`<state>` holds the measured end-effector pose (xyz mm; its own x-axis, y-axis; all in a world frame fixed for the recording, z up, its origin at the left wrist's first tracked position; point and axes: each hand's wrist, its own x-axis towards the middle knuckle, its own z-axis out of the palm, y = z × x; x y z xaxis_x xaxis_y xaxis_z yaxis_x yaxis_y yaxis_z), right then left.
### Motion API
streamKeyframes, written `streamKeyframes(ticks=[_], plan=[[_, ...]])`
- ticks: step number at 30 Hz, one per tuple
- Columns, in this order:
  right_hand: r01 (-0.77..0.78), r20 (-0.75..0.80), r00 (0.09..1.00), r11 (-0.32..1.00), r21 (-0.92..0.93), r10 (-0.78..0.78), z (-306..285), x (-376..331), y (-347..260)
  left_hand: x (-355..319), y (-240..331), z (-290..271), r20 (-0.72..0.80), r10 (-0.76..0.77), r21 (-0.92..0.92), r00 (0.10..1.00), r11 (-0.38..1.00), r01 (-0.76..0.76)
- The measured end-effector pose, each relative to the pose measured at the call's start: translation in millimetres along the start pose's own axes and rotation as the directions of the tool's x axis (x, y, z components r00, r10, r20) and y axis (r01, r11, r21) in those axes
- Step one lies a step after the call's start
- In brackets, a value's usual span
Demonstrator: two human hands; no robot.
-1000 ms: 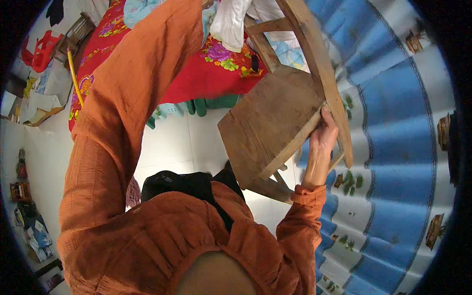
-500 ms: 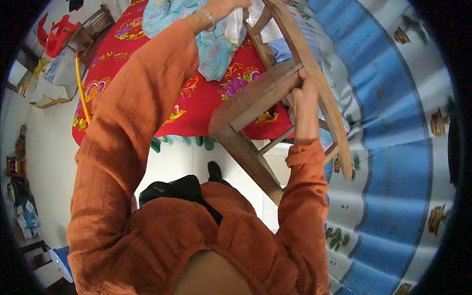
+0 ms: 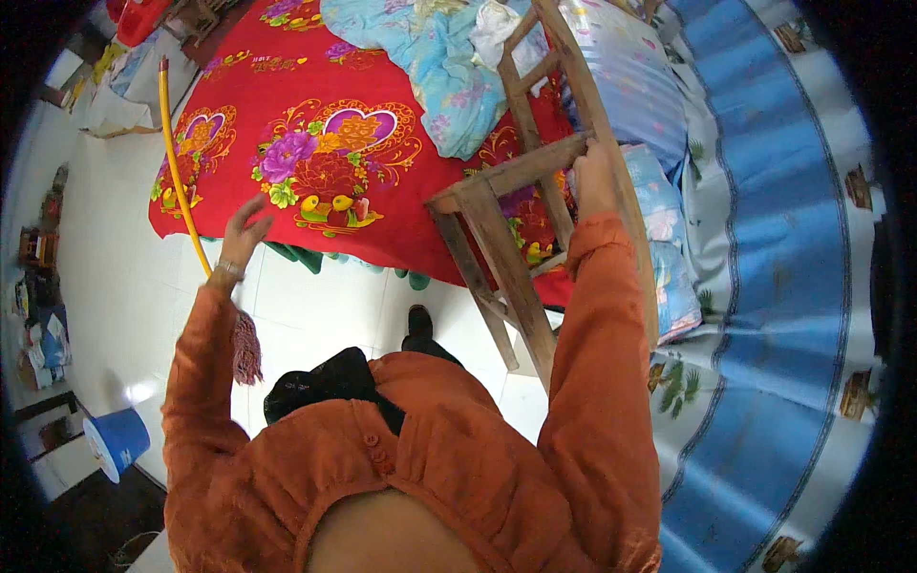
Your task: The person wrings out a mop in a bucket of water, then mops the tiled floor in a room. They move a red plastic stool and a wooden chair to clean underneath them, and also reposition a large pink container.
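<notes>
A home bedroom: red floral bedspread (image 3: 315, 162), pillows (image 3: 626, 86), tiled floor (image 3: 124, 286)

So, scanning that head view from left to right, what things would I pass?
Blue bucket → yellow stick → left hand → red flowered bedspread → light blue quilt → wooden chair → right hand gripping the chair → blue and white cloth.

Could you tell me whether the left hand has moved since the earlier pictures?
Yes. The left hand was raised over the light blue quilt by the wooden chair; now it has dropped to the near edge of the red bedspread, open.
</notes>
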<state>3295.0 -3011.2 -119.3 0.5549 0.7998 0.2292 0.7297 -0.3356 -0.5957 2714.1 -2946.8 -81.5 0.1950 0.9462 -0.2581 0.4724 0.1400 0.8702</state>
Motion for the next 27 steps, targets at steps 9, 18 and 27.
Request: streamKeyframes(ticks=[9,18,27], plan=[[-0.220,-0.049,0.952,0.782,0.583,0.303,20.5,22.5,19.3,-71.4,-73.6,9.4,-0.060,-0.364,-0.297,0.929,0.896,0.332],[-0.680,0.435,0.710,0.378,0.628,0.554,-39.6,-16.8,-27.7,-93.5,-67.4,29.7,0.025,-0.369,-0.278,0.929,0.890,0.361],[-0.557,0.428,0.743,0.121,0.821,0.514,-121.8,-30.9,12.3,-129.1,-124.6,-3.4,0.072,-0.382,-0.386,0.921,0.841,0.379]])
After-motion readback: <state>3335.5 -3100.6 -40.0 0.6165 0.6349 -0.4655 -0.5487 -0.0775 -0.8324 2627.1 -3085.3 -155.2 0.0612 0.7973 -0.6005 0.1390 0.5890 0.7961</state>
